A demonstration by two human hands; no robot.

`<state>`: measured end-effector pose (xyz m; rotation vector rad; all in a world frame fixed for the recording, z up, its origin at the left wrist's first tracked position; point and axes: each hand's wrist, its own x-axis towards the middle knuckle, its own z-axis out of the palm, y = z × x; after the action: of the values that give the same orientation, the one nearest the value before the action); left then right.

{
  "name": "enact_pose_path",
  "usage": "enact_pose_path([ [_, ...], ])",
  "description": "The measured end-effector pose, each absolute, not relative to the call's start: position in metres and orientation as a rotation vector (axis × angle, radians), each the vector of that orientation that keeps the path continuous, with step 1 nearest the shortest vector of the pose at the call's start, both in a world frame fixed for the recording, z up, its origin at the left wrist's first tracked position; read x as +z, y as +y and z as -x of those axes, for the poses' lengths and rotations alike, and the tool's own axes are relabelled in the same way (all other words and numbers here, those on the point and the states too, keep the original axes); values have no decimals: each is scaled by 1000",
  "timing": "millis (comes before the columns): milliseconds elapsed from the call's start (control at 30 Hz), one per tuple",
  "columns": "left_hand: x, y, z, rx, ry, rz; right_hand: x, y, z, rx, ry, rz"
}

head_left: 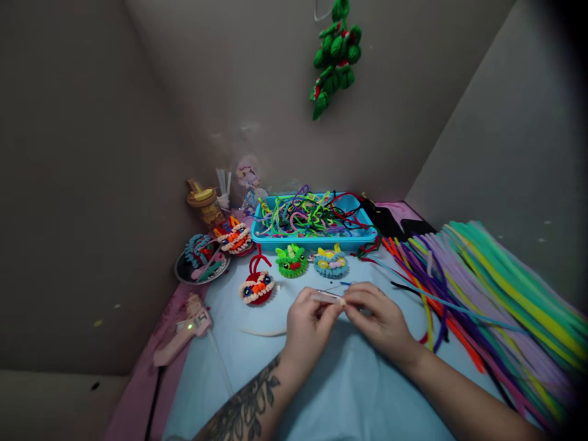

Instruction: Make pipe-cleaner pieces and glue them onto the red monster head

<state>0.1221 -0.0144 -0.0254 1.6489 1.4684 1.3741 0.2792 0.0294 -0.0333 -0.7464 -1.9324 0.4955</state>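
Near the middle of the blue-covered table, my left hand (pixel 309 324) is closed around a slim pale strip (pixel 327 297) with a shiny edge; its exact kind is unclear. My right hand (pixel 380 318) meets it fingertip to fingertip, pinching a small white fuzzy end like a pipe cleaner's. A white pipe cleaner (pixel 263 332) runs along the cloth and disappears behind my left hand. Just beyond my hands sit three fuzzy animal-face ornaments: a red one (pixel 257 288), a green one (pixel 293 261) and a blue one (pixel 331 263).
A blue tray (pixel 316 241) of tangled pipe cleaner scraps stands at the back. Long colourful pipe cleaners (pixel 500 294) spread along the right. On the left are a pink glue gun (pixel 184 334) with a lit green light and a metal bowl (pixel 184 274). A green bundle (pixel 337 58) hangs above.
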Motion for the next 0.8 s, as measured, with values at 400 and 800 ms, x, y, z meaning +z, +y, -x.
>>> enact_pose_path([
  [400, 15, -23, -123, 1455, 1677, -1814, -20, 19, -254, 340, -1722, 719],
  [800, -30, -89, -110, 1546, 1753, -1761, -50, -28, -241, 529, -1876, 560],
])
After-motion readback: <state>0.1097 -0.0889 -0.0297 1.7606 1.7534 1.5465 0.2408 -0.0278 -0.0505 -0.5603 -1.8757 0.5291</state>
